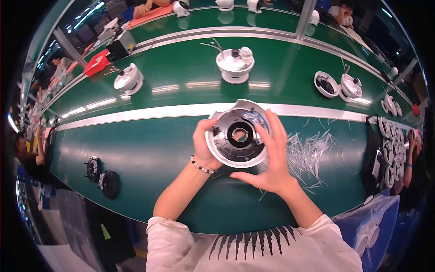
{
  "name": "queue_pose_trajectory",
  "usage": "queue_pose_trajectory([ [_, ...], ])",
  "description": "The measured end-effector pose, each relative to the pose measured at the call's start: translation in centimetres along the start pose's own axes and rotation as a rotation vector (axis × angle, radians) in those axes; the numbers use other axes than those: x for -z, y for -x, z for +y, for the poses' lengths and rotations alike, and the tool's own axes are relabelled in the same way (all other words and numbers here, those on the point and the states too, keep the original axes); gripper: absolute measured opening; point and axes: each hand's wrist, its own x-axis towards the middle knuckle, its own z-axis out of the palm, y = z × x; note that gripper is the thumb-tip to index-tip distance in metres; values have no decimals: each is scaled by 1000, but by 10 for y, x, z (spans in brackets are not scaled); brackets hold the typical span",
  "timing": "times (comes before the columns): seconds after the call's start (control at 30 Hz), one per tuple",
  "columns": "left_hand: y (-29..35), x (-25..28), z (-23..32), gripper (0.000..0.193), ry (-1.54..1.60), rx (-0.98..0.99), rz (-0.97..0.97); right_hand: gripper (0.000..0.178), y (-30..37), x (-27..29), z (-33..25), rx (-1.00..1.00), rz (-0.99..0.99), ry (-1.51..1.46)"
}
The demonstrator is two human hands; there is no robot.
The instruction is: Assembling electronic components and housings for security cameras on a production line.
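I watch through the head camera: a round white housing (231, 155) with a dark grey inside sits in the hands, raised in front of the middle of the desk (149, 145), near its far edge. The left hand (206, 143) curls around the housing's left rim and grips it. The right hand (273, 158) is spread: its fingers lie along the right rim, one reaching over the inside, while the thumb stands off, apart from the shell.

I judge the housing light and stiff, probably moulded plastic, with a smooth outer wall that could slip. The rim looks the sound place to hold, at opposite sides; the bluish wiring (255, 119) at the inner upper right seems the fragile part, so I'd keep pressure off it.

I count one housing in the hands and one beaded bracelet (202, 167) on the left wrist. Two black round parts (108, 183) lie toward the desk's left end. One heap of thin translucent strips (312, 152) lies right of the hands, too tangled to count. Beyond the far edge, I make out three larger white bowl-shaped units (235, 65) with wires, plus one open white bowl (326, 85) holding dark parts. The round pieces (389, 152) massed at the right end overlap too much to count.
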Motion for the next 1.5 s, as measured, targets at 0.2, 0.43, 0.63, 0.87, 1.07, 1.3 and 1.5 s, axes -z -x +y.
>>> queue_pose_trajectory([
  [0.2,-36,43,44,37,-37,-53,257,93,32,25,-7,-54,38,82],
  [0.43,-149,152,116,27,-135,-372,507,66,86,23,-40,-323,-71,-113],
  [0.63,-173,188,149,39,-652,-529,721,34,33,-7,-76,-82,-365,-665],
  [0.87,-55,107,197,38,-1134,-653,678,30,39,-51,-171,-28,-1070,-1387],
  [1.07,66,66,139,41,-1072,-447,622,25,28,12,-188,-253,-1456,-1537],
  [1.3,80,45,64,40,-971,-447,424,21,51,52,-184,498,-785,-1321],
  [1.5,-17,-92,-114,35,-1007,-60,-355,27,158,171,-119,72,-100,-784],
])
